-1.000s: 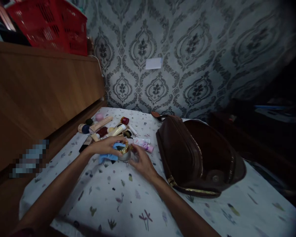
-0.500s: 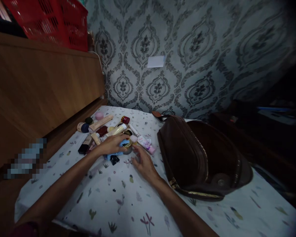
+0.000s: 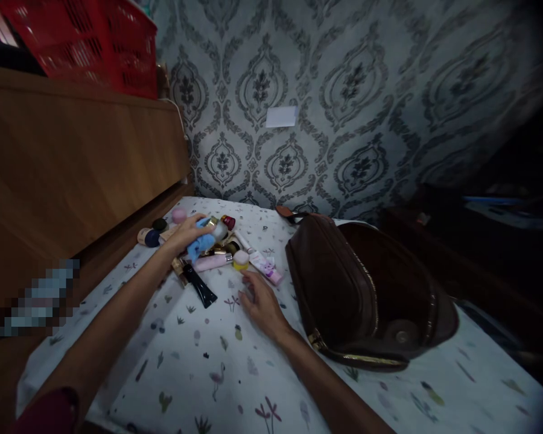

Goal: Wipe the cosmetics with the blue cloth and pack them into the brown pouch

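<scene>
My left hand [image 3: 183,235] is closed on a crumpled blue cloth [image 3: 201,243] over the cosmetics pile. A rounded clear jar [image 3: 219,231] with a gold part sits against the cloth; whether the fingers grip it too I cannot tell. Below the cloth lie a black tube [image 3: 201,288] and a pink tube [image 3: 212,261]. My right hand [image 3: 263,301] rests on the printed sheet, fingers loosely bent and apart, holding nothing. Just beyond its fingertips stands a small yellow jar [image 3: 241,264] with a pale lid. A white and purple tube [image 3: 266,265] lies right of that jar.
A brown leather bag [image 3: 330,283] lies open on the right of the sheet [image 3: 185,374]. A wooden cabinet [image 3: 81,150] borders the left side, with a red basket [image 3: 90,48] on top. Behind is a patterned wall [image 3: 308,78]. A pink egg-shaped item [image 3: 179,215] lies at the back left.
My left hand has moved up and left with the blue cloth, and the jar has shifted away with it. The black tube now shows at full length. My right hand has stayed nearly still.
</scene>
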Action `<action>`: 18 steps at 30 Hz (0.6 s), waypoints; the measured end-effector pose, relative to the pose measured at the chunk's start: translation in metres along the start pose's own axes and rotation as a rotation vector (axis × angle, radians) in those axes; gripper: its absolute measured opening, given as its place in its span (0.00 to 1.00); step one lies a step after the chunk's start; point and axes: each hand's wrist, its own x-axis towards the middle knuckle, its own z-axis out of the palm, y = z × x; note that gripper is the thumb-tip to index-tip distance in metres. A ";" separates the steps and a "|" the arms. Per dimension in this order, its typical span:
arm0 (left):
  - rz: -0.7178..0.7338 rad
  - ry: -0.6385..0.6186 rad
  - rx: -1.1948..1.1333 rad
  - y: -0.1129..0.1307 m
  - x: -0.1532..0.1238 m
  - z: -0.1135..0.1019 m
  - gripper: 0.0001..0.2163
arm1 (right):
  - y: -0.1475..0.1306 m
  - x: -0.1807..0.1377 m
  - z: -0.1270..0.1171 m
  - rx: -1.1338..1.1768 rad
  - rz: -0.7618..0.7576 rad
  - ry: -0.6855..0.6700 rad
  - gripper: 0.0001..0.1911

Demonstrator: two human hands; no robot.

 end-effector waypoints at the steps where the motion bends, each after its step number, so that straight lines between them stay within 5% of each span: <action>1: -0.019 0.044 0.033 -0.003 0.009 -0.002 0.24 | 0.000 0.000 0.000 0.001 0.005 -0.003 0.24; 8: -0.084 0.122 0.363 -0.020 0.044 0.001 0.22 | -0.001 0.000 0.000 0.001 0.024 -0.006 0.22; 14: -0.132 0.019 0.555 -0.028 0.031 -0.003 0.26 | -0.004 0.001 -0.001 0.000 0.038 -0.008 0.19; 18: -0.115 -0.154 0.615 -0.027 0.013 -0.009 0.21 | -0.004 0.001 0.001 -0.009 0.039 0.000 0.19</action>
